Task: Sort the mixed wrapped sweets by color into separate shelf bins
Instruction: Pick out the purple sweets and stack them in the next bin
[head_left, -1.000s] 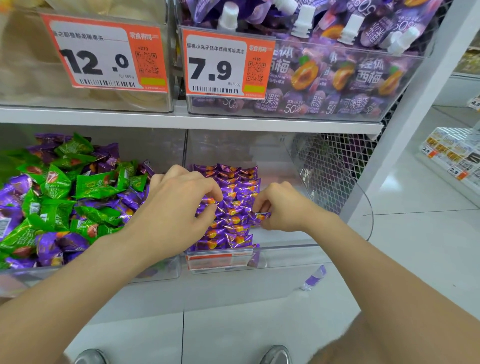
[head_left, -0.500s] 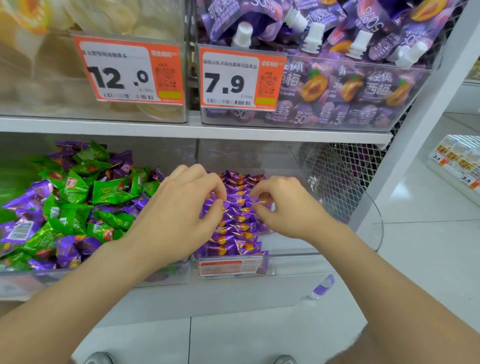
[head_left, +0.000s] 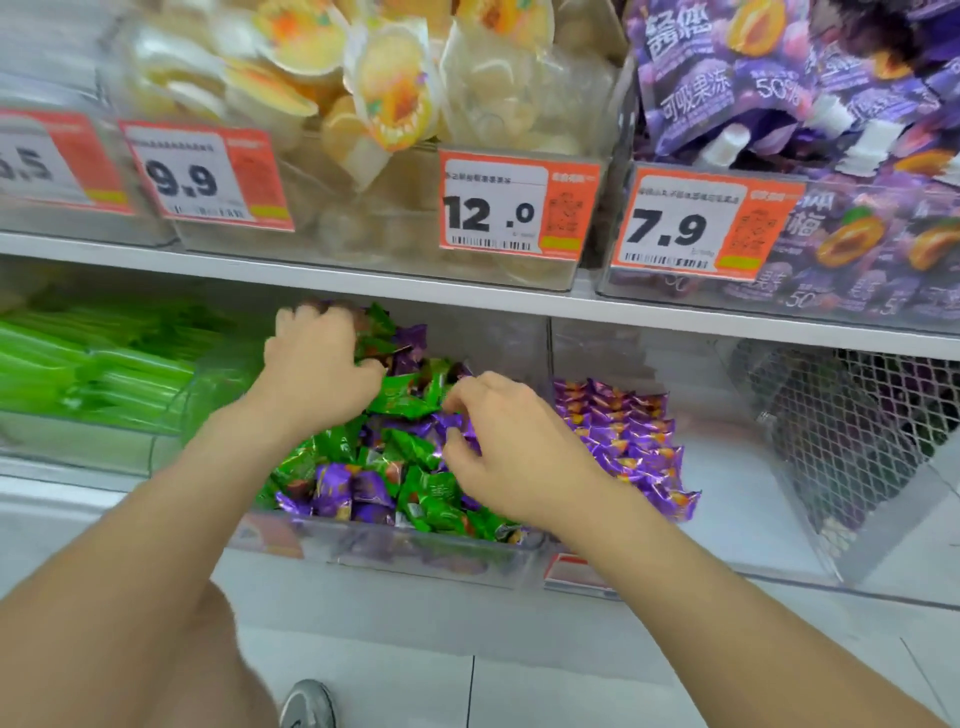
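Since the earlier frames both hands had left the clear plastic bin of neatly rowed purple wrapped sweets (head_left: 631, 441) and gone into the adjoining clear plastic bin of mixed green and purple wrapped sweets (head_left: 395, 545) to its left; in my judgement one sorted batch had been set down and a fresh pick begun. The left hand (head_left: 317, 369) lay palm down at the back of the mixed heap, fingers curled into the wrappers; whether it had actually closed on a sweet could not be told. The right hand (head_left: 511, 447) rested over the heap's right side with thumb and forefinger pinched together at a purple wrapper (head_left: 457, 423), apparently gripping it, though motion blur left this uncertain. The mixed heap could not be counted exactly: more than a dozen green wrappers (head_left: 415, 397) and about as many purple ones showed. The sorted purple bin held several rows, dozens in all. One clear bin of plain green packets (head_left: 104, 364) stood at far left. Four orange-and-white price tags (head_left: 519, 205) hung on the upper shelf. Much sorting remained.
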